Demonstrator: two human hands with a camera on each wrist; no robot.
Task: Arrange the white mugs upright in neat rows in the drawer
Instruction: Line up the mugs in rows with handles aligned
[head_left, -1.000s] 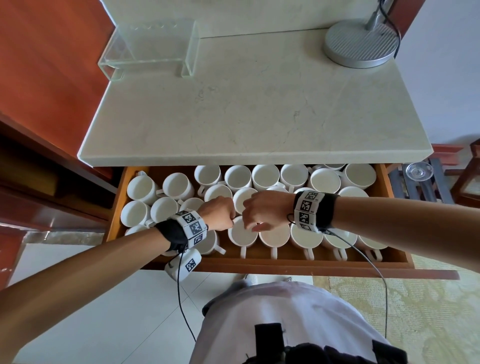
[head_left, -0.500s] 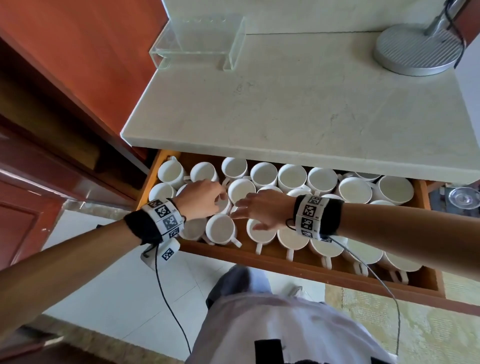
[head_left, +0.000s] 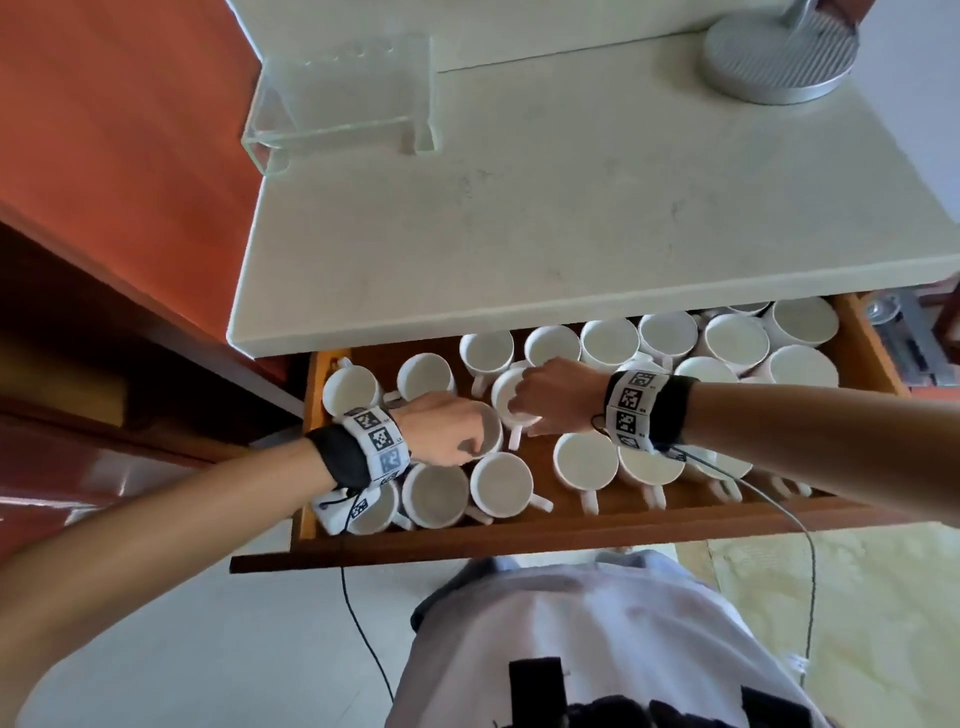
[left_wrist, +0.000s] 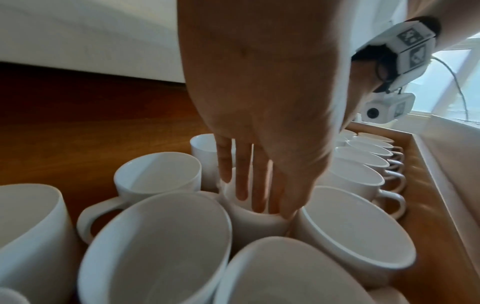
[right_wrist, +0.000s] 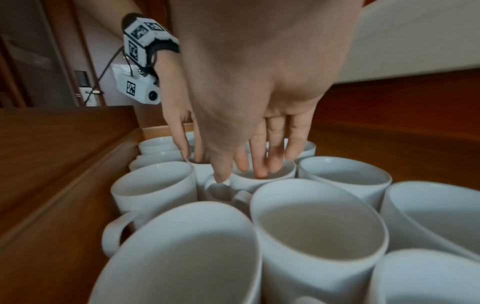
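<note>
The open wooden drawer is packed with upright white mugs. My left hand dips its fingers into one mug in the left middle of the drawer and pinches its rim. Just to its right, my right hand pinches the rim of a neighbouring mug, with fingers inside and the thumb outside by the handle. A row of mugs along the drawer front has its handles pointing toward me. Both hands hide parts of the mugs they hold.
A pale stone countertop overhangs the back of the drawer. It carries a clear acrylic stand and a round metal lamp base. Red-brown cabinet panels stand to the left. A bare strip of drawer floor shows in the front row.
Both hands have shifted toward the left part of the drawer, and the head view has swung with them. The right fingers, stretched out before, now dip into a mug.
</note>
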